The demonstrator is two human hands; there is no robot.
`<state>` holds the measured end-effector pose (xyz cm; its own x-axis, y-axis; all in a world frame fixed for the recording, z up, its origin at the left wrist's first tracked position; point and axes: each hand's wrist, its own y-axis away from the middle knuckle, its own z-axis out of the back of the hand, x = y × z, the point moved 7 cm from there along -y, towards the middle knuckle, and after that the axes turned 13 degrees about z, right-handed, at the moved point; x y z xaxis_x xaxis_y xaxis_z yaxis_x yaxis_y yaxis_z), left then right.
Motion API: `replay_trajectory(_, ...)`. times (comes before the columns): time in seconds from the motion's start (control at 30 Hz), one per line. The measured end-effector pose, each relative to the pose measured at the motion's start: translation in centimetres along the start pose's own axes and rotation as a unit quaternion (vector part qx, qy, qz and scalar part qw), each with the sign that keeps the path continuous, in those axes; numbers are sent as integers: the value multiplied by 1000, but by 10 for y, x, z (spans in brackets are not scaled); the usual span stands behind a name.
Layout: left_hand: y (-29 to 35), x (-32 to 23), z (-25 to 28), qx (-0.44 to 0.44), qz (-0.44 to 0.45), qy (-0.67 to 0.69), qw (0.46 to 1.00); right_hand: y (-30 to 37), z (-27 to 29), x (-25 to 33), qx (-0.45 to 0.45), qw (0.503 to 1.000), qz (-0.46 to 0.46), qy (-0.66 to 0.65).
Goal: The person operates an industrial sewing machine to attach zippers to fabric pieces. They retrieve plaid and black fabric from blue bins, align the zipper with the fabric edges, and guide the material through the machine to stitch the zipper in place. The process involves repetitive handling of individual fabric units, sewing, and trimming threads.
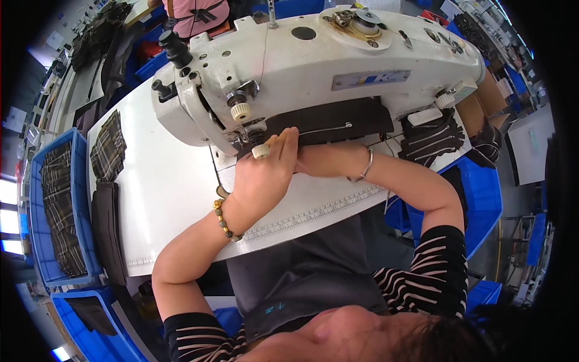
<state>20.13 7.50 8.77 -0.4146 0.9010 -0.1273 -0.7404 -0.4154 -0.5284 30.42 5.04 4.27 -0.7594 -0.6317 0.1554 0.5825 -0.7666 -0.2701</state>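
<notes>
A dark brown fabric piece (pixel 368 116) with a light zipper (pixel 325 128) lies under the arm of a white sewing machine (pixel 289 66). Close to the needle and presser foot (pixel 244 137), my left hand (pixel 265 175) rests over the fabric's near edge, fingers stretched out side by side. My right hand (pixel 313 160) comes in from the right against the left one, by the same edge. Its fingers are hidden behind the left hand, so their grip does not show. A beaded bracelet (pixel 223 223) is on my left wrist, a metal bangle (pixel 368 164) on my right.
Left on the white table (pixel 157 211) lie plaid fabric pieces (pixel 108 148) and a dark fabric stack (pixel 107 226). A blue bin (pixel 90 241) beside it holds more plaid pieces. Dark zippered pieces (pixel 431 142) are heaped right of the machine, above a blue bin (pixel 485 202).
</notes>
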Motion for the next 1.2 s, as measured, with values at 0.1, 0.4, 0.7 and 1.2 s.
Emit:
replay_trajectory(0.1, 4, 2, -2, -19, -36, -20, 999, 5, -14, -40, -64, 968, -72, -231)
replay_trajectory(0.4, 36, 15, -24, 34, -98, -168, 980, 42, 41, 94, 107, 992, -59, -26)
replay_trajectory(0.7, 48, 21, 2, 44, -79, -107, 990, 2, 7, 14, -85, 993, -18, 84)
replay_trajectory(1.2, 54, 136, -1, 198, 61, 0, 978, -11, 5, -4, -122, 990, 11, 69)
